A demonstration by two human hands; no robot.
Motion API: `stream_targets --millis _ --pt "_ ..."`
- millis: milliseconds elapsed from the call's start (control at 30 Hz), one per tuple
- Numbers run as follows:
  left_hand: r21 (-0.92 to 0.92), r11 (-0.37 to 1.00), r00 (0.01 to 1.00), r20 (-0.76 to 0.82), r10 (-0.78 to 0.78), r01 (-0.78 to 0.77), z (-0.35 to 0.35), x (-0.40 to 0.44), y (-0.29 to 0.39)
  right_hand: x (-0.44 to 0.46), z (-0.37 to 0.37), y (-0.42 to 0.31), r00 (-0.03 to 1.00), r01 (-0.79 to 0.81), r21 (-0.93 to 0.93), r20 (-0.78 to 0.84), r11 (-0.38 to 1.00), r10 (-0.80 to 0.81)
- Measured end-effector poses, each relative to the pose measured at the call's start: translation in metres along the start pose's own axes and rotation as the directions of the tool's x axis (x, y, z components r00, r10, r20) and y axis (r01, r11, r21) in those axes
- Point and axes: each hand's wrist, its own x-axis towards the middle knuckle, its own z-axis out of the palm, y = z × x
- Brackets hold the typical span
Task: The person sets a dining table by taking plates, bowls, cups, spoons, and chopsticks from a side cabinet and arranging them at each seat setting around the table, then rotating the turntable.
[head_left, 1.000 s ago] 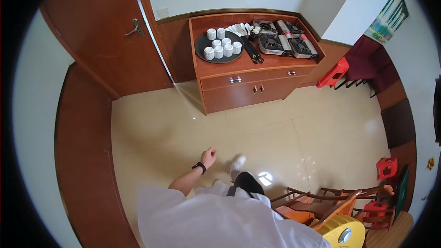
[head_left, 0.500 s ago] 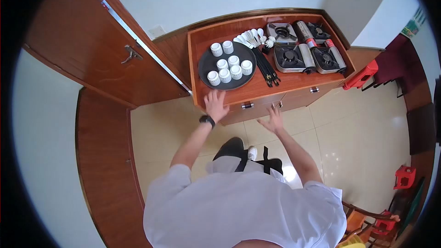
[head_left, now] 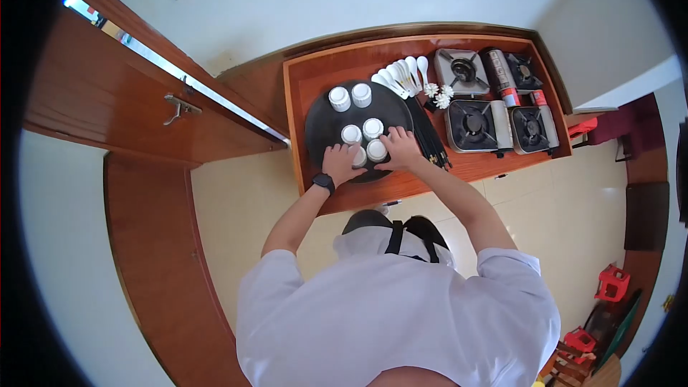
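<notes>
**White cups (head_left: 373,127) on a round tray (head_left: 326,116): finger position**

From where I stand, the left hand (head_left: 340,164) and the right hand (head_left: 403,152) reach down to the near part of the dark tray. On both, the fingers are bent and parted, with the thumbs pointing toward each other. The hands hide the contact area; I cannot tell whether either set of fingers is closed on a cup.

Cups directly between the two sets of fingers: one group, partly covered by the left hand. Cups beyond the fingertips: two, side by side, well apart from the group.

Left wrist, behind the fingers: black band (head_left: 324,183).

Just right of the right-hand fingers: black sticks (head_left: 428,135), laid in a bundle. Beyond these fingers: white spoons (head_left: 405,75), fanned out, with white flower-like pieces (head_left: 439,95) near them. Farther right: four portable stoves (head_left: 474,123) and a canister (head_left: 499,70).

Beneath all items: brown bench (head_left: 466,165), with raised edges. Well to the left of the left-hand fingers: brown door (head_left: 107,86), ajar. Far right, on the person's near side: red stool (head_left: 613,283).
</notes>
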Motion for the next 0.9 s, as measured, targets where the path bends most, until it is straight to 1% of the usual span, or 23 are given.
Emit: stream_targets --millis 100,167,200,233,300,333,400,433,500,567,633,667,700,733,767,800,833,867,900 --pt "-0.027 1.000 0.999 0.038 -0.001 0.002 0.000 0.005 -0.004 0.008 0.010 0.008 0.969 0.119 -0.032 -0.216 0.992 -0.123" --pt "-0.048 0.999 0.999 0.054 0.001 0.002 0.003 0.007 -0.006 0.016 0.017 0.010 0.969 0.149 -0.045 -0.193 0.988 -0.155" --pt "-0.043 0.999 0.996 0.085 0.000 0.004 0.004 0.008 -0.007 0.019 0.019 0.011 0.965 0.175 -0.063 -0.186 0.983 -0.184" --pt "-0.037 0.999 0.993 0.114 0.001 0.003 0.005 0.008 -0.009 0.022 0.021 0.013 0.967 0.174 -0.057 -0.179 0.983 -0.181" --pt "-0.017 1.000 0.992 0.127 0.009 -0.007 0.006 0.009 -0.009 0.025 0.021 0.019 0.926 0.293 -0.074 -0.227 0.953 -0.303" --pt "0.008 1.000 0.991 0.129 0.017 -0.018 0.006 0.010 -0.009 0.027 0.024 0.021 0.928 0.288 -0.071 -0.225 0.955 -0.296" --pt "0.012 0.999 0.990 0.134 0.040 -0.042 0.008 0.014 -0.012 0.033 0.025 0.027 0.891 0.379 -0.092 -0.234 0.921 -0.390" --pt "0.017 0.998 0.989 0.137 0.055 -0.058 0.009 0.015 -0.013 0.035 0.025 0.029 0.893 0.370 -0.095 -0.236 0.924 -0.382" --pt "-0.001 0.999 0.989 0.138 0.053 -0.053 0.005 0.017 -0.014 0.042 0.019 0.029 0.897 0.418 -0.077 -0.124 0.905 -0.425" --pt "-0.021 0.998 0.987 0.147 0.062 -0.060 -0.001 0.019 -0.016 0.040 0.011 0.029 0.902 0.403 -0.059 -0.140 0.913 -0.408" --pt "-0.066 0.997 0.994 0.108 0.035 -0.028 -0.022 0.017 -0.012 0.026 -0.007 0.025 0.912 0.382 -0.034 -0.145 0.923 -0.383" --pt "-0.070 0.996 0.992 0.111 0.055 -0.047 -0.035 0.016 -0.010 0.016 -0.023 0.022 0.931 0.346 0.063 -0.147 0.936 -0.335" --pt "-0.176 0.984 0.993 0.121 0.016 0.005 -0.052 0.016 -0.007 0.006 -0.036 0.019 0.947 0.307 0.156 -0.149 0.939 -0.285" --pt "-0.278 0.959 0.991 0.136 -0.017 0.054 -0.069 0.015 -0.004 -0.009 -0.046 0.015 0.953 0.284 0.151 -0.156 0.947 -0.261" --pt "-0.468 0.865 0.974 0.206 -0.091 0.180 -0.085 0.014 0.000 -0.028 -0.054 0.009 0.991 0.119 0.301 -0.092 0.946 -0.095" --pt "-0.587 0.747 0.943 0.290 -0.165 0.311 -0.091 0.010 0.004 -0.048 -0.059 0.004 0.997 -0.058 0.434 -0.011 0.899 0.070" --pt "-0.757 0.548 0.933 0.321 -0.166 0.357 -0.097 0.006 0.009 -0.070 -0.063 -0.001 0.984 -0.176 0.572 0.095 0.801 0.148" --pt "-0.822 0.352 0.894 0.427 -0.138 0.447 -0.086 -0.001 0.012 -0.096 -0.065 -0.007 0.954 -0.299 0.684 0.205 0.665 0.219" --pt "-0.868 0.081 0.871 0.491 -0.008 0.490 -0.059 -0.014 0.011 -0.124 -0.064 -0.019 0.926 -0.348 0.802 0.215 0.485 0.309"
